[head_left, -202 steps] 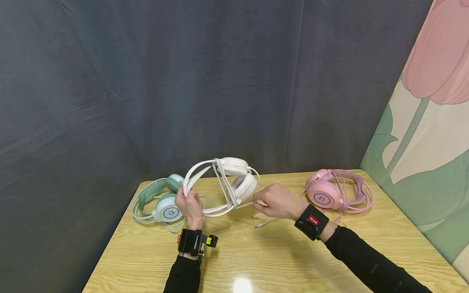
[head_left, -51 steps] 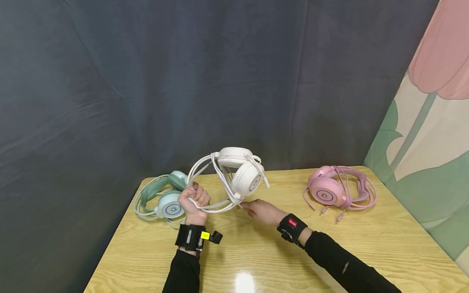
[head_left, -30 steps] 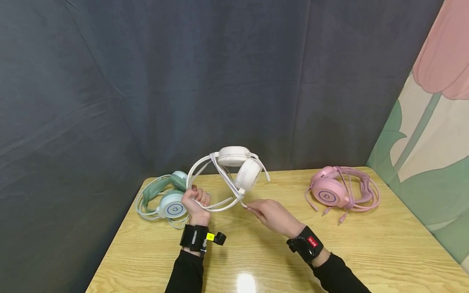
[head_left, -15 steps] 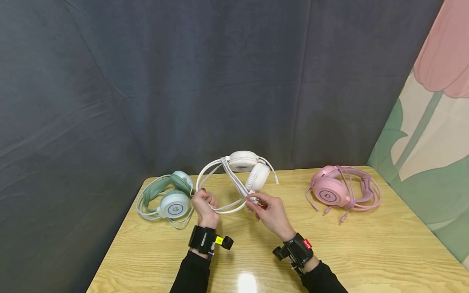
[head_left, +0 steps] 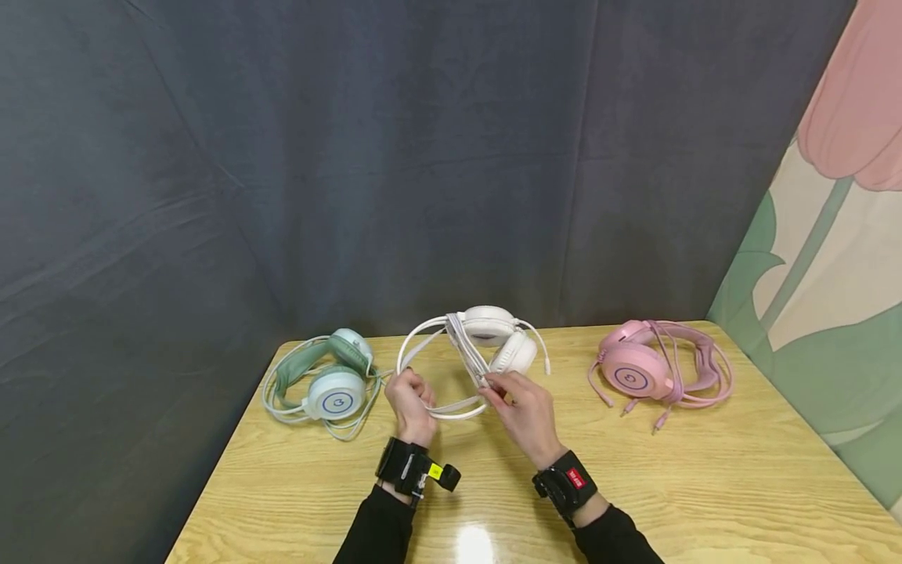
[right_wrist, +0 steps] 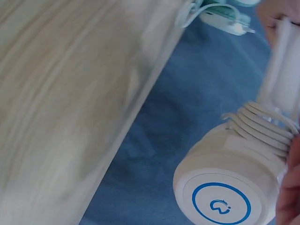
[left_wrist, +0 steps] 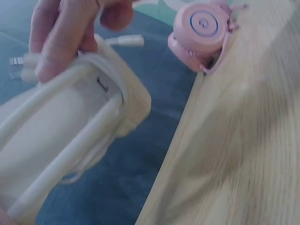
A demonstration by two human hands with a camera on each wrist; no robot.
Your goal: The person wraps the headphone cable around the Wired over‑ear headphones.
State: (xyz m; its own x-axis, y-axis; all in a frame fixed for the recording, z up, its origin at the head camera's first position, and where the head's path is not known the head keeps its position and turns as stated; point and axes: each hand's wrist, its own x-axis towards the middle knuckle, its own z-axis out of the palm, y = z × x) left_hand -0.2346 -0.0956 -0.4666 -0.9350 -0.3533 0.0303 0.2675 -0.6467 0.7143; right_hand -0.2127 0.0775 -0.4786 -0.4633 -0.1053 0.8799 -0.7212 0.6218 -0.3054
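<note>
White headphones [head_left: 486,323] are held up over the table. My left hand [head_left: 412,403] grips them by the headband, at the end away from the ear cups. Their cable [head_left: 461,345] is wound around both sides of the band beside the cups, as several close turns [right_wrist: 262,126] in the right wrist view. At the wrap near the lower ear cup [head_left: 514,352], the thumb and fingers of my right hand [head_left: 524,411] pinch the cable's end. Two metal-tipped plugs [left_wrist: 21,60] stick out past those fingers in the left wrist view. The microphone boom [head_left: 541,345] points down at the right.
Green-and-white headphones [head_left: 338,392] lie at the left of the wooden table [head_left: 317,501], their cable looped round them. Pink headphones [head_left: 634,368] lie at the back right, with plugs toward the front. A dark curtain [head_left: 423,157] hangs behind the table's back edge.
The cable end, earlier drawn out to the right with plugs dangling, is now wound close, its plugs at the wrap. Both hands and the white headphones have shifted right and slightly lower.
</note>
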